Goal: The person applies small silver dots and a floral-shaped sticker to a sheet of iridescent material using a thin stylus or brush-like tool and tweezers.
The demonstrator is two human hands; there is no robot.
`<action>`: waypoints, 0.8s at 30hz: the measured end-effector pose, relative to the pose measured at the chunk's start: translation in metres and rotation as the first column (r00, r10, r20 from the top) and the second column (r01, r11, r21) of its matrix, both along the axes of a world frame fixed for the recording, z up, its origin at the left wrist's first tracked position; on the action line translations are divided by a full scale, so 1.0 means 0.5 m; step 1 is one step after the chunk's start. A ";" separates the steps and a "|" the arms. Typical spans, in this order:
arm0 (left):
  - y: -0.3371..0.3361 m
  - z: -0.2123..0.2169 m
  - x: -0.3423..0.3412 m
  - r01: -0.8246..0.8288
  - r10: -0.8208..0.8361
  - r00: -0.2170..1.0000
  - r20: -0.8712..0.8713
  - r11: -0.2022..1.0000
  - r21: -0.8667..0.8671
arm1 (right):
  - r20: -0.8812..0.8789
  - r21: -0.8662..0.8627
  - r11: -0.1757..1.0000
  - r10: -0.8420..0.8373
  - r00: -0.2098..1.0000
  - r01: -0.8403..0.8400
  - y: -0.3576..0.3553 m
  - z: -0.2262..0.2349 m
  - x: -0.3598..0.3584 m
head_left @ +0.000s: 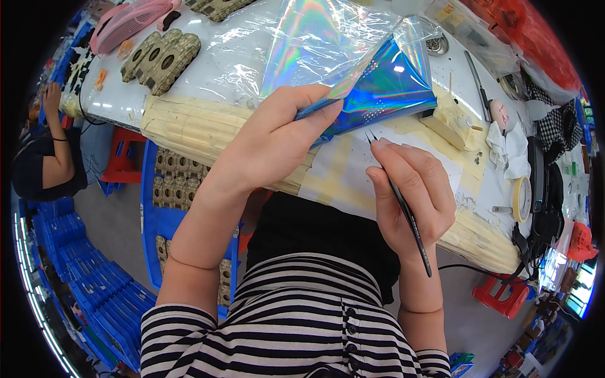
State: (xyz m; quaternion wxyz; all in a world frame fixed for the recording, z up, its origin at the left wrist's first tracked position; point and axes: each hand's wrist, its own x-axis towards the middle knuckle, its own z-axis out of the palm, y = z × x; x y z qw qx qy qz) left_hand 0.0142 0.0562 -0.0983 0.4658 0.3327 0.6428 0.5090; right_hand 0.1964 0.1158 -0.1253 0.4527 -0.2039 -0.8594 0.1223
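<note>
Above the near edge of the table, my left hand (271, 138) is closed on a shiny blue holographic sheet (400, 79), pinching its folded left edge between thumb and fingers. Small pale dots run in rows across the sheet. My right hand (416, 192) grips black tweezers (406, 211) like a pen. Their fine tips point up at the lower edge of the sheet, apparently just short of it. Whether anything sits between the tips is too small to tell. Clear iridescent plastic film (302, 47) lies behind the sheet.
Camouflage-patterned parts (161, 60) lie at the far left by a pink mesh item (129, 25). More fill a blue tray (149, 220) below the padded table edge (189, 126). To the right are a cream block (450, 123) and a tape roll (522, 198). Another person (47, 151) sits far left.
</note>
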 end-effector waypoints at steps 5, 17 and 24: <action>0.000 -0.004 -0.001 0.023 -0.023 1.000 0.009 0.999 0.036 | -0.034 -0.212 0.977 -0.014 0.999 0.006 -0.001 0.005 0.013; 0.001 -0.003 -0.002 0.001 -0.001 0.997 -0.082 1.000 -0.006 | -0.395 -0.686 0.656 0.028 0.918 -0.315 -0.006 0.006 0.014; -0.001 -0.002 0.001 0.001 -0.002 0.993 -0.122 1.000 -0.014 | -0.193 -0.601 0.771 0.117 0.974 -0.211 0.002 0.005 0.031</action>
